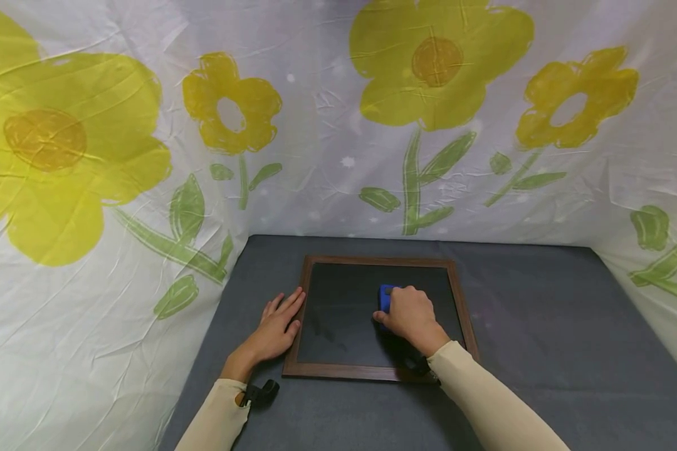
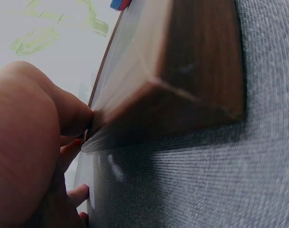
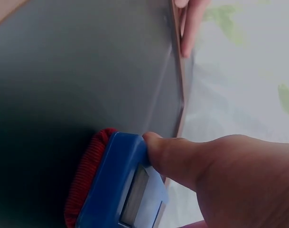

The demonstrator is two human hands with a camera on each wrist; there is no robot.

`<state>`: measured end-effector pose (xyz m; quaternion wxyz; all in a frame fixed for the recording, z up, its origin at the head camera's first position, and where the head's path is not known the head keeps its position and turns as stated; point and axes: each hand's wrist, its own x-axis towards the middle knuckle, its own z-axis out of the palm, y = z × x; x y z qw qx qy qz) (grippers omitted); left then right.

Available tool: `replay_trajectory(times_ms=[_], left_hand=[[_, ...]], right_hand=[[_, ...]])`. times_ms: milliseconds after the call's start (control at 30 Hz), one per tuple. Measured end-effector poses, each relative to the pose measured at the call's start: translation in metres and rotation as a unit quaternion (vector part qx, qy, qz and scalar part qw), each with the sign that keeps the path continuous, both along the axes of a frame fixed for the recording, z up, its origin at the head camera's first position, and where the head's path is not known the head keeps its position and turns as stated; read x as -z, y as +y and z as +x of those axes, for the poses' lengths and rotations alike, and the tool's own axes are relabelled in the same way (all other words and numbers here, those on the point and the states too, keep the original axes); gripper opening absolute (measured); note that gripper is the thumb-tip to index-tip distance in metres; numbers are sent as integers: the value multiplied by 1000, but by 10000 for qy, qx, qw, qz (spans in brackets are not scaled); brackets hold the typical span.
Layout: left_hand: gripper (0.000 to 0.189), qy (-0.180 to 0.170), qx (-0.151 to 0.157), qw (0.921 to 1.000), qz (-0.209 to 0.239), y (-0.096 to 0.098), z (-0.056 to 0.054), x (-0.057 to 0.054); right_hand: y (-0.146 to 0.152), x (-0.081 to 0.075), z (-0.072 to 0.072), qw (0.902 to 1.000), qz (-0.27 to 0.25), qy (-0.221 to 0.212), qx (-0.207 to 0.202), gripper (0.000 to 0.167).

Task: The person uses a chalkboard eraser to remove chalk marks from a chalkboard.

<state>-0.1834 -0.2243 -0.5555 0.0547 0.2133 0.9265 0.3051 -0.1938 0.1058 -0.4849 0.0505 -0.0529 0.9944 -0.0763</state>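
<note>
Black rectangular panel (image 1: 344,294) in brown wooden frame (image 1: 344,371): flat on the dark grey cloth-covered table (image 1: 541,344); most of the surface looks plain, suggesting wiping well advanced; faint patches (image 1: 321,331) at near left, smudges or shadow, may remain.
Left hand (image 1: 272,334): fingers extended, slightly spread; touching the frame's left side.
Right hand (image 1: 412,316): gripping the blue plastic eraser (image 3: 108,183) with red ribbed pad (image 3: 86,178), right of the panel's centre.
White sheet backdrop (image 1: 316,181): behind the table; yellow flowers printed.
</note>
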Motion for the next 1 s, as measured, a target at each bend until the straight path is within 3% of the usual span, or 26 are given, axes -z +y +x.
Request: replay_trajectory(times_ms=[400, 733, 1000], left_hand=[[64, 331, 52, 9984, 459, 0, 1, 1], [66, 255, -35, 9988, 416, -6, -7, 23], [66, 244, -69, 9989, 400, -8, -10, 27]], right_hand=[[-52, -2, -2, 9996, -26, -32, -281, 63], [-95, 2, -3, 9976, 80, 150, -676, 61], [-120, 4, -4, 9960, 169, 107, -868, 62]])
